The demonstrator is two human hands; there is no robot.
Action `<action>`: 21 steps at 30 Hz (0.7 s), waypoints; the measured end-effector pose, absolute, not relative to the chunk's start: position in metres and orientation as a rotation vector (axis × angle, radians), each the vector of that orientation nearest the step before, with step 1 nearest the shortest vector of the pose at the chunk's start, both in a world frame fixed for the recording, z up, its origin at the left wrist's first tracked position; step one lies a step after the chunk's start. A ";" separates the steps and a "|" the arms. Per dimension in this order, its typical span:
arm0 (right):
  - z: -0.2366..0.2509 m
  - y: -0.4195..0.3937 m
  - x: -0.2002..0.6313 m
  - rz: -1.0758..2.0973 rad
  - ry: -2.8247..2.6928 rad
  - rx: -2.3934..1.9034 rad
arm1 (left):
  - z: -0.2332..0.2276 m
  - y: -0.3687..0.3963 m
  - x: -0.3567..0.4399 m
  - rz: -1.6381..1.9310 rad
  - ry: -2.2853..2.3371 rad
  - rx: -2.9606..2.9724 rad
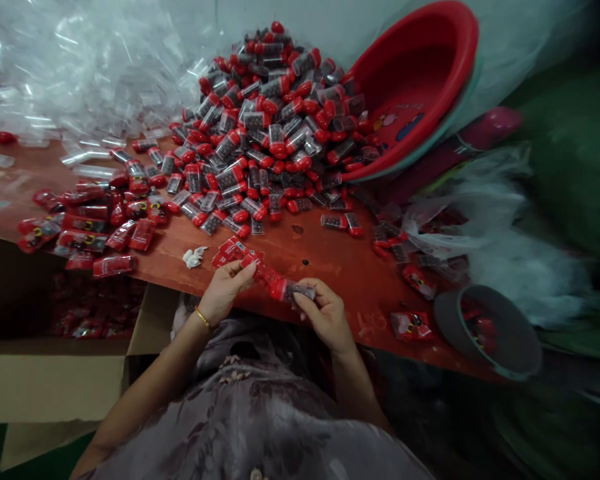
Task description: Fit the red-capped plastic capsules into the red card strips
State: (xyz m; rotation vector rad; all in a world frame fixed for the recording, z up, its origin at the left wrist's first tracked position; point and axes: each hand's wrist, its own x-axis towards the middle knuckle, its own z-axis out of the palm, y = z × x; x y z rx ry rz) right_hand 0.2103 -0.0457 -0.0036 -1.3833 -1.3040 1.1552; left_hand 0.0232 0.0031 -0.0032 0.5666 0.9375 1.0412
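glossy red plastic basin (415, 80); matt reddish wood table (320, 260); clear crinkly film (80, 60).

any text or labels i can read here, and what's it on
None can be read.
Red wrapper pinched by the left hand: white print, blurred.
Red-capped tube in the right hand: nothing legible.
Red basin: coloured marks inside, unreadable.
Table: faint scrawl near its edge, unreadable.
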 end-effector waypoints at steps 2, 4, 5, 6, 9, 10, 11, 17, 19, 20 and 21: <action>-0.005 -0.046 0.207 1.210 -1.256 -1.384 | -0.004 0.003 0.025 1.070 0.951 0.623; -0.008 -0.046 0.204 1.229 -1.198 -1.382 | -0.004 0.002 0.027 1.093 0.959 0.640; -0.009 -0.047 0.202 1.230 -1.178 -1.383 | -0.004 0.002 0.029 1.098 0.958 0.632; -0.011 -0.047 0.200 1.227 -1.162 -1.382 | -0.005 0.001 0.031 1.099 0.955 0.624; -0.014 -0.047 0.194 1.241 -1.133 -1.364 | -0.008 -0.001 0.036 1.106 0.949 0.626; -0.014 -0.047 0.192 1.247 -1.124 -1.356 | -0.009 -0.002 0.038 1.109 0.948 0.632; -0.015 -0.046 0.191 1.252 -1.113 -1.350 | -0.011 -0.003 0.039 1.116 0.950 0.633; -0.027 -0.043 0.175 1.176 -0.961 -1.347 | -0.017 -0.011 0.053 1.168 0.997 0.540; -0.031 -0.044 0.170 1.135 -0.933 -1.354 | -0.017 -0.012 0.056 1.164 1.014 0.499; -0.031 -0.044 0.169 1.135 -0.948 -1.356 | -0.017 -0.012 0.057 1.166 1.024 0.485; -0.031 -0.045 0.168 1.151 -0.981 -1.355 | -0.017 -0.012 0.058 1.167 1.033 0.479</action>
